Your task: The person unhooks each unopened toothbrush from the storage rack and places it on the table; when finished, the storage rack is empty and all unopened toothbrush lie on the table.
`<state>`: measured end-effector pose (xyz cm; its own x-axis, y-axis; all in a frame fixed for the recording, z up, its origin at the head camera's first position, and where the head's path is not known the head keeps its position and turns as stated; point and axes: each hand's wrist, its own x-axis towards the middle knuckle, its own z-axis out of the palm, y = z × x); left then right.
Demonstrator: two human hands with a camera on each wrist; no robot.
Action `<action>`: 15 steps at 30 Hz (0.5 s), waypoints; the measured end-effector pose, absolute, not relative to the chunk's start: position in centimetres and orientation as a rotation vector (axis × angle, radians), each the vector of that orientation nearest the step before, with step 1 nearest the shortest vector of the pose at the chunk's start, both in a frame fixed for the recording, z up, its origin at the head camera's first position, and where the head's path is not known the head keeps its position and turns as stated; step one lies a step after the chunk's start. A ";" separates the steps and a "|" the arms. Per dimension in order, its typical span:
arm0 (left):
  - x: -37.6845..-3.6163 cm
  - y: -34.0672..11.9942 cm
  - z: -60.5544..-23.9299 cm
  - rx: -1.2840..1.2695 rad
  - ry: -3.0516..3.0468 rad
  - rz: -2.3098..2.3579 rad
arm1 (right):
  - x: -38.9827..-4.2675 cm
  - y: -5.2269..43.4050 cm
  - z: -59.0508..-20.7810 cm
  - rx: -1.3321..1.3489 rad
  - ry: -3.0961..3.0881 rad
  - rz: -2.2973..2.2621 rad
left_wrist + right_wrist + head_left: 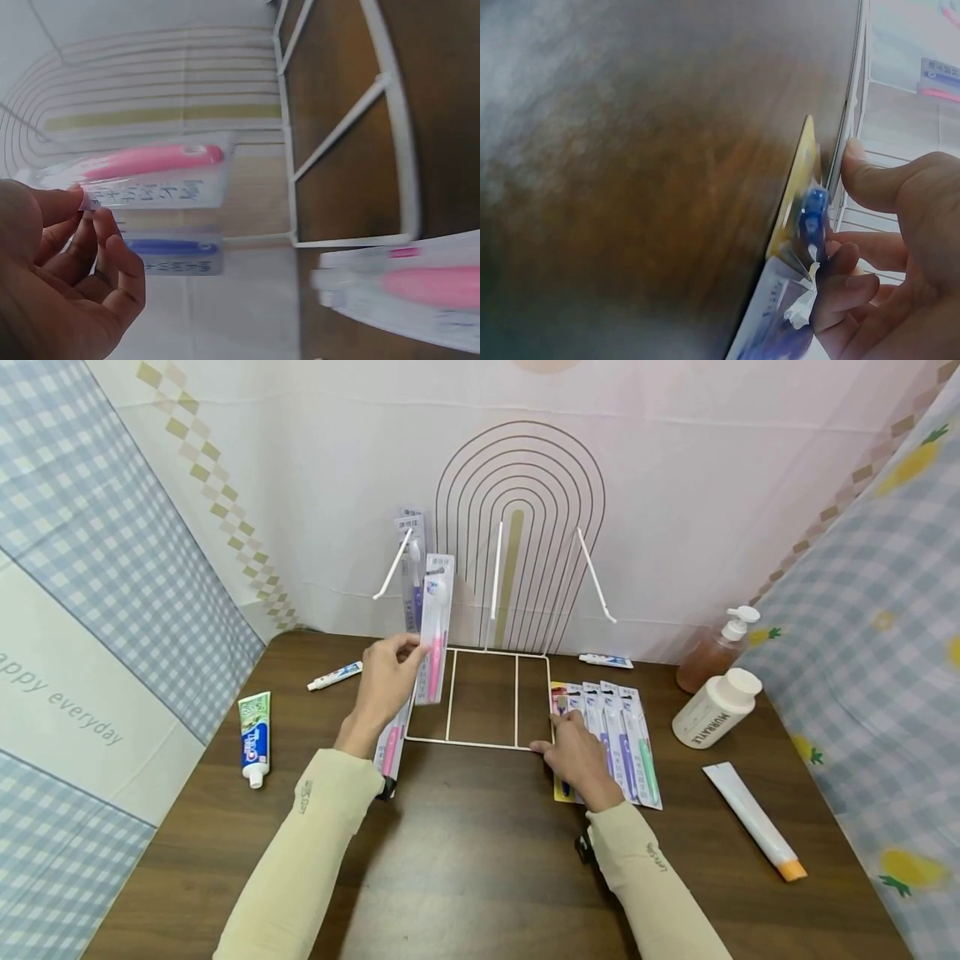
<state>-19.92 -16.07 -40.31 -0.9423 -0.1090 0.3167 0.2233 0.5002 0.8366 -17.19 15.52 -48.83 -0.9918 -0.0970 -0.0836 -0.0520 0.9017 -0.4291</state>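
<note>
My left hand [390, 672] pinches a packaged pink toothbrush [436, 635] upright between thumb and fingers, in front of the white wire rack [483, 744]. Just behind it, packaged purple toothbrushes [417, 593] hang on the rack's left hook [393, 564]. Under my left wrist lies another packaged pink toothbrush [391, 750], beside the rack's base. My right hand [577, 752] holds the front right corner of the rack's base, thumb and fingers on either side of the wire. Those fingers lie over a yellow-backed toothbrush pack [801, 169], partly hidden.
Several packaged toothbrushes [633, 743] lie at the rack's right. The middle hook [497, 572] and right hook [596, 577] jut forward. Toothpaste tubes [255, 735] lie left, small ones [605, 661] at the back. A pump bottle [708, 660], white bottle [716, 710] and white tube [750, 814] are right.
</note>
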 end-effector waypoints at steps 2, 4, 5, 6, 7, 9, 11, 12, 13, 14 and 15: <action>-19.0 -16.1 -41.2 -0.093 -2.444 -1.412 | -17.1 15.4 -48.7 -0.117 2.961 -0.661; -18.3 -16.1 -42.1 -0.085 -2.463 -1.405 | -17.0 15.2 -48.6 -0.111 2.961 -0.658; -18.0 -16.2 -42.5 -0.080 -2.470 -1.399 | -17.0 15.2 -48.6 -0.111 2.956 -0.660; -17.7 -16.3 -43.0 -0.075 -2.481 -1.393 | -17.0 15.1 -48.6 -0.108 2.956 -0.657; -17.4 -16.5 -43.4 -0.071 -2.491 -1.392 | -17.1 15.1 -48.6 -0.101 2.957 -0.653; -17.0 -16.9 -44.3 -0.064 -2.503 -1.393 | -17.1 15.1 -48.7 -0.099 2.958 -0.648; -16.6 -17.6 -45.3 -0.059 -2.508 -1.404 | -17.1 15.1 -48.7 -0.103 2.954 -0.650; -16.6 -18.0 -45.9 -0.055 -2.506 -1.414 | -17.1 15.2 -48.7 -0.102 2.951 -0.651; -16.8 -18.4 -47.0 -0.036 -2.507 -1.414 | -17.1 15.2 -48.7 -0.101 2.947 -0.653; -17.0 -18.9 -48.1 -0.020 -2.502 -1.417 | -17.1 15.3 -48.6 -0.102 2.942 -0.653; -17.2 -19.4 -49.1 -0.001 -2.501 -1.421 | -17.0 15.4 -48.5 -0.099 2.938 -0.652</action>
